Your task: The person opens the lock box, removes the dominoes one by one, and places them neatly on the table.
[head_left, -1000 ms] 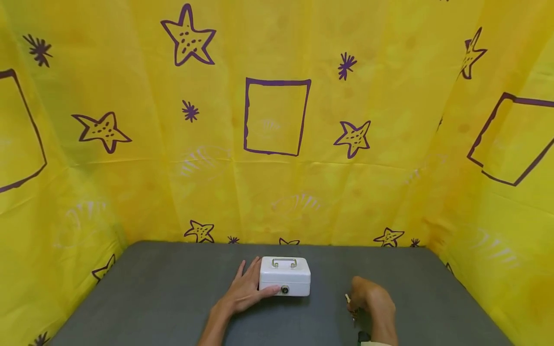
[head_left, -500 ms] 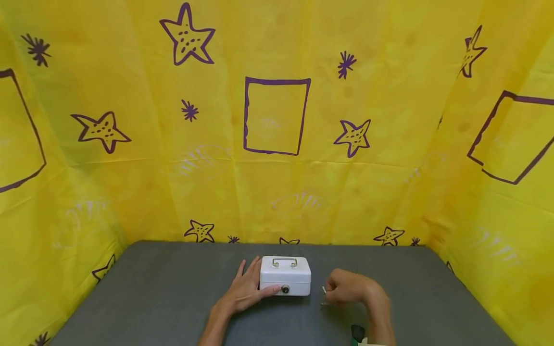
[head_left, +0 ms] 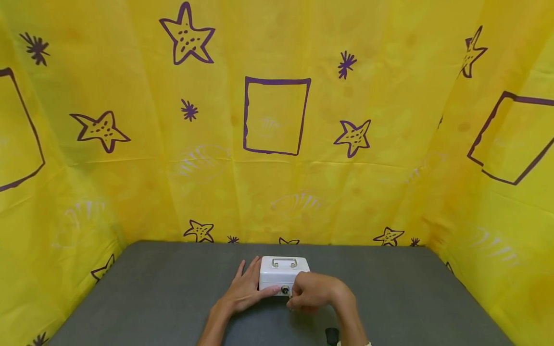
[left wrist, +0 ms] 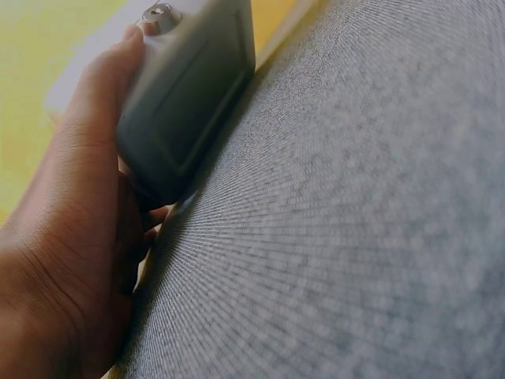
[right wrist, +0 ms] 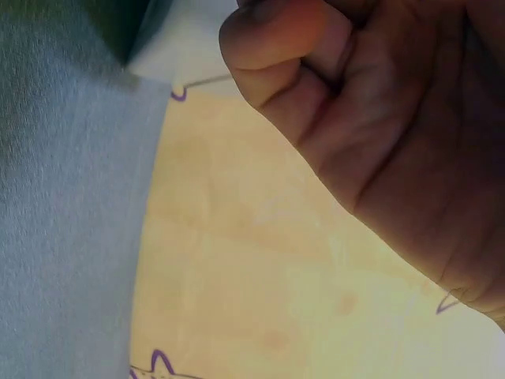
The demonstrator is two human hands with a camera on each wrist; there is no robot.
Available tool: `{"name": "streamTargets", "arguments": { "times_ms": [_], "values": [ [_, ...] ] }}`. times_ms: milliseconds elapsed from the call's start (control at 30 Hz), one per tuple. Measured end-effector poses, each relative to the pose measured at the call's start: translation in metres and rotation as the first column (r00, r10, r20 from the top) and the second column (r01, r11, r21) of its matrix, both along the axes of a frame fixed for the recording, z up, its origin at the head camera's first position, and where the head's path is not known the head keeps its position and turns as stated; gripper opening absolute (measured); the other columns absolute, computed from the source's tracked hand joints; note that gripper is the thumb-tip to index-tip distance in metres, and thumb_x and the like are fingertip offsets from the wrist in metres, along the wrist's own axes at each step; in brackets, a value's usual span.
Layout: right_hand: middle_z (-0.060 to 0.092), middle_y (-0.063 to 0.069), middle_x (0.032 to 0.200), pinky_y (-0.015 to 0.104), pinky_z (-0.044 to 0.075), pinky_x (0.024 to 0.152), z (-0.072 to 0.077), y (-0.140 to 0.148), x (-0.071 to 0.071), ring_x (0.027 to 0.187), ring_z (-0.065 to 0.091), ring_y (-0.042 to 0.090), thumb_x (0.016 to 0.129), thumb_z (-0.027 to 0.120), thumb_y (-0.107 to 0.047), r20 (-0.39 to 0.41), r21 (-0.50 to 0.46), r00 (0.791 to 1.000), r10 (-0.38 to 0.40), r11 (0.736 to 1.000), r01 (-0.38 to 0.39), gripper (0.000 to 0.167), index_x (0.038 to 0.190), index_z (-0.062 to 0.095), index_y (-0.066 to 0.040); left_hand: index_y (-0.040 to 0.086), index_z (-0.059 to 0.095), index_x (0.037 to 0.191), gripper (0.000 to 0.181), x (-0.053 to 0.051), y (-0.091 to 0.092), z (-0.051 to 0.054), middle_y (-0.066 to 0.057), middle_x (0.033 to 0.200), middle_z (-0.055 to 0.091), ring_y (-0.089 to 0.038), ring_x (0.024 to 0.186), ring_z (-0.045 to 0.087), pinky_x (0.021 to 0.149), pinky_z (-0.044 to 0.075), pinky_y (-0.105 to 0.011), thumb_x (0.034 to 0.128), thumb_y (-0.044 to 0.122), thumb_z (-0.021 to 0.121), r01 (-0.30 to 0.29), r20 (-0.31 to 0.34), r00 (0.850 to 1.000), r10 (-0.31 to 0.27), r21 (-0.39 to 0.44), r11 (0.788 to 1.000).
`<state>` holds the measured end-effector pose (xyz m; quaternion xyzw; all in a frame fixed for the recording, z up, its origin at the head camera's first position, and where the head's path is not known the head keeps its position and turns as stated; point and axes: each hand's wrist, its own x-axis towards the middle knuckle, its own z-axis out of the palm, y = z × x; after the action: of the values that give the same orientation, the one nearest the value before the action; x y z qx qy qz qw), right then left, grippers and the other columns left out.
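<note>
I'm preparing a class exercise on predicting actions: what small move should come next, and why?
Probably ease the key into the lock: the right hand pinches it close by, and the left hand steadies the white box from the side. Whether the tip is already inside isn't clear.

Closed white box (head_left: 281, 275), upright on grey tabletop (head_left: 402, 293); small key (head_left: 290, 296) at round lock (head_left: 284, 290).

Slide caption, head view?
Left hand against a white box; right hand pinches what looks like a key by its lock.
</note>
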<state>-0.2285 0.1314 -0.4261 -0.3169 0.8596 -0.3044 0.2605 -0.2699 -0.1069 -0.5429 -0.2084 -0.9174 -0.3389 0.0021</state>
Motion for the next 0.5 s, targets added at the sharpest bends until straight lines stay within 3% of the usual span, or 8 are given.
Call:
{"name": "streamTargets", "arguments": {
  "times_ms": [233,367,500],
  "values": [
    [0.058,-0.003,0.052,0.025,0.043,0.044,-0.003,-0.009,0.003,0.044,0.051,0.009,0.093,0.072,-0.010,0.012,0.020,0.989,-0.145,0.989,0.145,0.029,0.068,0.071,0.005,0.000,0.033,0.161,0.103,-0.005,-0.001,-0.010,-0.022,0.166,0.039,-0.039,0.162,0.026,0.132,0.003,-0.063,0.0898,0.068,0.065,-0.009,-0.005,1.000,0.009,0.018,1.000],
    [0.058,-0.002,0.050,0.035,0.049,0.043,-0.004,-0.012,0.004,0.041,0.051,0.011,0.092,0.072,-0.009,-0.012,0.039,0.987,-0.162,0.986,0.162,0.030,0.064,0.070,0.002,0.000,0.034,0.160,0.102,-0.006,-0.001,-0.012,-0.022,0.166,0.040,-0.039,0.161,0.026,0.132,0.003,-0.064,0.0892,0.067,0.065,-0.011,-0.003,1.000,0.011,0.027,1.000],
    [0.057,-0.002,0.048,0.036,0.049,0.042,-0.006,-0.014,0.003,0.039,0.050,0.010,0.092,0.070,-0.008,-0.014,0.039,0.987,-0.158,0.987,0.158,0.031,0.062,0.069,0.001,0.001,0.035,0.160,0.102,-0.006,-0.001,-0.012,-0.021,0.166,0.041,-0.039,0.161,0.026,0.132,0.003,-0.064,0.0892,0.067,0.066,-0.010,0.001,1.000,0.010,0.029,1.000]
  ]
}}
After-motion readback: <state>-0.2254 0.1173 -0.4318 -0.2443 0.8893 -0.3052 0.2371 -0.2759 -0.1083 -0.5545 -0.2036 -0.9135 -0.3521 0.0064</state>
